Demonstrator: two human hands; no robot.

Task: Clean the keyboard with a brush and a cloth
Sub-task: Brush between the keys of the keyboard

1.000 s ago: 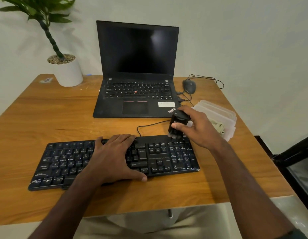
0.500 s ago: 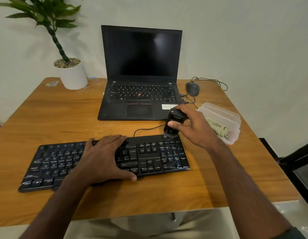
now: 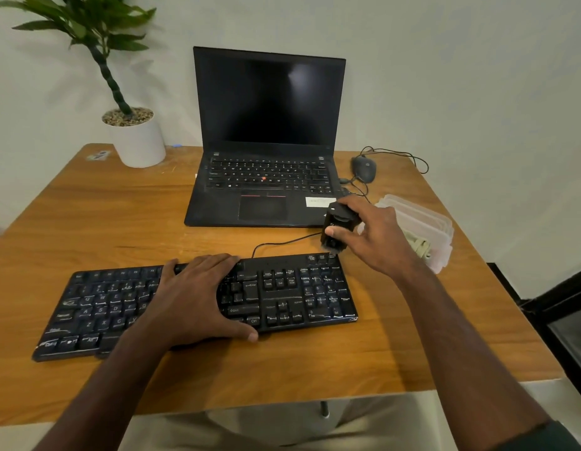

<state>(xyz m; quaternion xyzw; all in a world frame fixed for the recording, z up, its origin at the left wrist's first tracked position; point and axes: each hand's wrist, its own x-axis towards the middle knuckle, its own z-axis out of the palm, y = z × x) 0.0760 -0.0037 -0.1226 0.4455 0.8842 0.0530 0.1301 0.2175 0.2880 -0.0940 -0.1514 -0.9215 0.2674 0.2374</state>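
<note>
A black wired keyboard lies across the front of the wooden table. My left hand rests flat on its middle keys, fingers straight and thumb at the front edge. My right hand grips a small black brush and holds it upright at the keyboard's far right corner, bristle end down just above the top row. A beige cloth lies inside a clear plastic box to the right of that hand.
An open black laptop stands behind the keyboard. A wired mouse sits to its right, with cables trailing. A potted plant in a white pot occupies the back left corner. The table's right edge drops off beside the plastic box.
My right hand has carried the brush slightly back, from the numeric pad's top keys to the keyboard's rear right edge. My left hand stays on the keys. The camera has shifted.
</note>
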